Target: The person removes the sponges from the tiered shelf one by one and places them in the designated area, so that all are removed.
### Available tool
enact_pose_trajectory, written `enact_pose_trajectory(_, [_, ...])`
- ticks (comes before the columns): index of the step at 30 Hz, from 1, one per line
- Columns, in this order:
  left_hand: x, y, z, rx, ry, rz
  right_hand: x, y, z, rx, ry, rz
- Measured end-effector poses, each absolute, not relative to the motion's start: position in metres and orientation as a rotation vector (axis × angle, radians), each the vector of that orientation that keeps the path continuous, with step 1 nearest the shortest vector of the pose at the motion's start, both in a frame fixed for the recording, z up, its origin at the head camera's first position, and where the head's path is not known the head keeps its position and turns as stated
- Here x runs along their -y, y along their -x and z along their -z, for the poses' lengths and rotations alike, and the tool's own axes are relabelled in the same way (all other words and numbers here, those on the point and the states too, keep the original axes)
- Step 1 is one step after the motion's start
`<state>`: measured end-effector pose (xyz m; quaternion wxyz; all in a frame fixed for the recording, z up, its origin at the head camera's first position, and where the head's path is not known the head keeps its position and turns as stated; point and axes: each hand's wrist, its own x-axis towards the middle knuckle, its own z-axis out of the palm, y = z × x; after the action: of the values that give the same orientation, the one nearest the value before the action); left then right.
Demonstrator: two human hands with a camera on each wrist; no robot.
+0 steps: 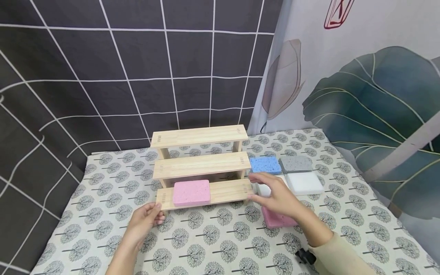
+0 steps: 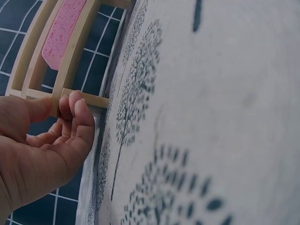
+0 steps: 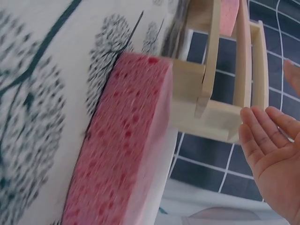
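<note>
A three-tier wooden step rack (image 1: 203, 166) stands on the table, with a pink sponge (image 1: 191, 193) lying flat on its lowest tier. At that tier's left end, my left hand (image 1: 143, 225) pinches the board's front corner. The left wrist view shows the thumb on one side of the wood (image 2: 58, 89) and curled fingers on the other. My right hand (image 1: 273, 194) hovers by the rack's right end, fingers extended and holding nothing. Beneath its wrist lies a darker pink sponge (image 1: 276, 219), seen large in the right wrist view. A white sponge (image 1: 262, 190) is partly hidden behind this hand.
Right of the rack, a blue sponge (image 1: 265, 165), a grey sponge (image 1: 296, 164) and another white sponge (image 1: 304, 183) lie on the tree-patterned cloth (image 1: 223, 252). Behind stands a dark gridded backdrop (image 1: 137, 57); a leaf-printed curtain (image 1: 371, 103) hangs at right.
</note>
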<state>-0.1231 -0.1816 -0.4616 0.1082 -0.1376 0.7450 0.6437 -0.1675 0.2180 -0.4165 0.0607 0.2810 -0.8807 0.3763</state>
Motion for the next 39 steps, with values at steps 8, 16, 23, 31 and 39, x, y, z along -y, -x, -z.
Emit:
enact_pose_trajectory(8, [0.181, 0.122, 0.462, -2.182, 0.406, -1.9, -0.196, 0.173, 0.414, 2.693, -0.919, -1.141])
enact_pose_trajectory(16, [0.181, 0.122, 0.463, -2.184, 0.415, -1.895, -0.176, 0.175, 0.416, 2.741, -0.991, -1.112])
enact_pose_trajectory(23, [0.181, 0.123, 0.462, -2.182, 0.41, -1.896, -0.157, 0.174, 0.42, 2.806, -1.014, -1.056])
enact_pose_trajectory(31, [0.181, 0.122, 0.461, -2.186, 0.413, -1.884, -0.14, 0.179, 0.426, 2.783, -1.055, -1.012])
enact_pose_trajectory(39, [0.182, 0.123, 0.462, -2.184, 0.4, -1.895, -0.126, 0.181, 0.426, 2.831, -1.013, -0.969])
